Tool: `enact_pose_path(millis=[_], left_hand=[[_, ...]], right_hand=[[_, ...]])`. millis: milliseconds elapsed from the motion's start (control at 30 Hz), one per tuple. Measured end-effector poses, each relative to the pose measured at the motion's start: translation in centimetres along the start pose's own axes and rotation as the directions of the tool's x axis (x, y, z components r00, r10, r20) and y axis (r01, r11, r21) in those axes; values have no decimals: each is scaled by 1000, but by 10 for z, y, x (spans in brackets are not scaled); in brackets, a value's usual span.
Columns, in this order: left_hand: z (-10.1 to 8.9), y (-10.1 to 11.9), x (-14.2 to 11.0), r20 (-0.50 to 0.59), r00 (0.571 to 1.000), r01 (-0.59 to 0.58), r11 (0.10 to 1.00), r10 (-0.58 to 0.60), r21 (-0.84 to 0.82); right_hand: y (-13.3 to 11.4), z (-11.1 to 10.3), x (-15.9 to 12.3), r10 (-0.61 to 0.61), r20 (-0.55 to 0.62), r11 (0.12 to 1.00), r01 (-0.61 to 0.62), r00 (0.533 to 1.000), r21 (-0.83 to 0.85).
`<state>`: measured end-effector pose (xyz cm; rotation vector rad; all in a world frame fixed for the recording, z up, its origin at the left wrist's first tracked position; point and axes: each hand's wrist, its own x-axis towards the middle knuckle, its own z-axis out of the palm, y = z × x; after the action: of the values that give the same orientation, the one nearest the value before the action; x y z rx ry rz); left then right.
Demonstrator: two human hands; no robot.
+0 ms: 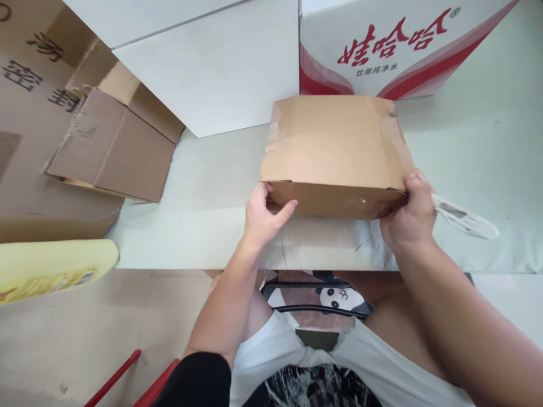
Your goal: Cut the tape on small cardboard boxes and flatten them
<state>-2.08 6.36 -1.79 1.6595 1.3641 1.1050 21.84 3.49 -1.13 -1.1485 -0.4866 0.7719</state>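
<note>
The person's two hands are grasping a brown cardboard box (335, 144) at its near corners, and the box is resting over the near part of the table (203, 186), though whether its underside is fully touching the cloth is hard to tell. The left hand (263, 217) is gripping the near left corner, its thumb pointing across the front side while its fingers are curling in at the corner, partly hidden. The right hand (409, 212) is clasping the near right corner, its thumb pressing by the top edge and its other fingers mostly disappearing beneath the box. Just beside the right hand, a slim white object (466, 217) with a grey patch is pointing out to the right; whether the hand is touching it is not clear. The broad top of the box is facing up, looking worn and slightly torn at its edges. Right behind it, a white carton (382, 53) is showing red characters and a red swoosh, and a plain white box (220, 68) is standing to that carton's left. Farther left, a smaller brown carton (123, 147) is sitting against a large brown carton (21, 164) bearing black characters. A pale yellow object (59, 265) is jutting in below them, beside the table's near edge.
</note>
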Motion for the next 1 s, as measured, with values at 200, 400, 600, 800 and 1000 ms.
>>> enact_pose_path(millis=[200, 400, 600, 800, 1000], left_hand=[[0, -1, 0, 6, 1000, -4, 1000, 4, 2], [1, -2, 0, -8, 1000, -26, 1000, 26, 16], [1, -3, -1, -5, 1000, -16, 1000, 16, 10], [0, -2, -1, 0, 1000, -1, 1000, 1, 10], [1, -2, -1, -4, 1000, -8, 1000, 8, 6]], right_hand=[[-2, 3, -1, 8, -20, 999, -7, 1000, 36], [-1, 3, -1, 19, -14, 999, -18, 1000, 46], [1, -1, 0, 15, 11, 1000, -15, 1000, 19], [2, -2, 1, -13, 7, 999, 12, 1000, 40], [3, -2, 1, -11, 25, 1000, 11, 1000, 28]])
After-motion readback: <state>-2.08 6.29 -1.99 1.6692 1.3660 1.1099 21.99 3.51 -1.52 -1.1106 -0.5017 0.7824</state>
